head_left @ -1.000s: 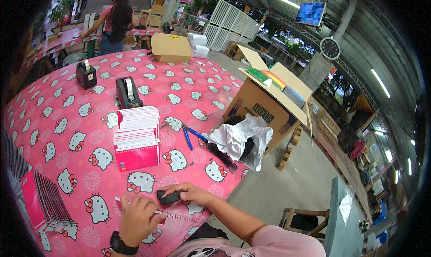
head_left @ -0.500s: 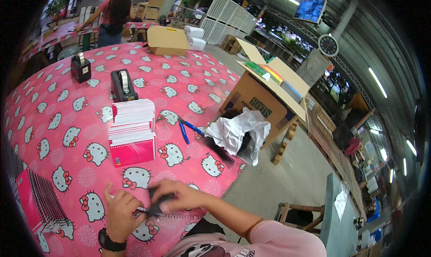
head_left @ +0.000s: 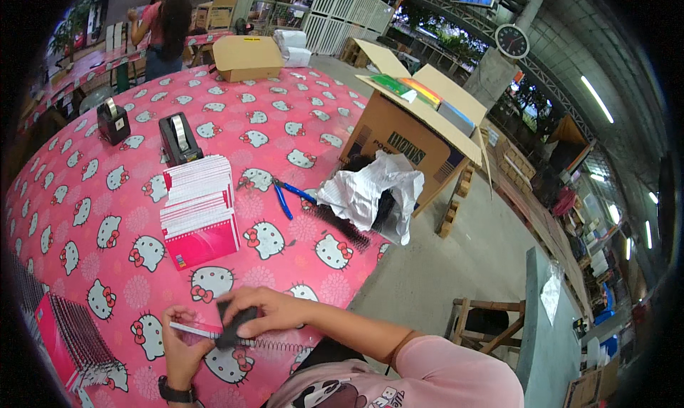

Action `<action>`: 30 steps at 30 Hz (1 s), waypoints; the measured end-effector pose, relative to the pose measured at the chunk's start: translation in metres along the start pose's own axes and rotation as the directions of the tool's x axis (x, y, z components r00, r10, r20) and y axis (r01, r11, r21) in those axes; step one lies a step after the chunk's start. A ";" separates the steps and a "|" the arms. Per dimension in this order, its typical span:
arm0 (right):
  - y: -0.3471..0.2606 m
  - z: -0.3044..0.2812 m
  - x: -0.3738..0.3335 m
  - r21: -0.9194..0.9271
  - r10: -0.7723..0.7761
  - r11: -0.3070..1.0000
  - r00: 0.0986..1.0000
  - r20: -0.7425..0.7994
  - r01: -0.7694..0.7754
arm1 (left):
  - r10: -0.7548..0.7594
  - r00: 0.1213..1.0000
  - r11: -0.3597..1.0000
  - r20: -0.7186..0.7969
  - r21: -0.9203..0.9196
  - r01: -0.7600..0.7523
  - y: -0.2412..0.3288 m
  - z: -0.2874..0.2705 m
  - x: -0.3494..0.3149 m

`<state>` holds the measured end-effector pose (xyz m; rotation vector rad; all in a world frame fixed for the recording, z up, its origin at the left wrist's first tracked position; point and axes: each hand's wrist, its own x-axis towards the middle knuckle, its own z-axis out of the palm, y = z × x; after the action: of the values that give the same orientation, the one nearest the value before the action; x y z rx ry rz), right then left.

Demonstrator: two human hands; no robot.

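Near the table's front edge, my left hand is closed round a small notebook, seen edge-on with its white page edges showing. My right hand is closed on a black block-like pad, pressed against the notebook's right end. A thin spiral wire coil sticks out to the right beneath that hand; its joint with the notebook is hidden. Just beyond my hands stands a stack of pink-covered notebooks. At the left lies a row of pink notebooks with black spiral binding.
Blue-handled pliers and crumpled white paper lie past my right hand. Two black tape dispensers stand farther back. An open carton stands beyond the table's right edge. Another person stands at the far left.
The notebook in my left hand has come more plainly into view, with its page edge showing. My right hand and the black pad have shifted slightly left. The whole view has tilted a little.
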<state>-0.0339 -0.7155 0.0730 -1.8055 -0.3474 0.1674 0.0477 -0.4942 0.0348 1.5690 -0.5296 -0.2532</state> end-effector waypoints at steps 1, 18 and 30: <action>0.003 -0.001 -0.001 0.008 0.012 1.000 0.997 -0.075 -0.011 | -0.093 0.991 0.991 0.093 -0.091 0.102 -0.006 0.000 0.002; 0.000 0.010 0.020 0.197 -0.001 0.980 0.984 -0.178 0.036 | 0.052 0.981 0.995 0.186 0.070 -0.066 -0.011 -0.008 0.002; 0.004 0.007 0.037 -0.171 0.051 0.981 0.973 -0.224 -0.091 | 0.063 0.976 0.993 0.210 0.084 -0.082 -0.011 -0.006 0.003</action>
<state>-0.0002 -0.6982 0.0696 -1.9952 -0.1446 -0.0148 0.0548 -0.4901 0.0254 1.6188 -0.7694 -0.3429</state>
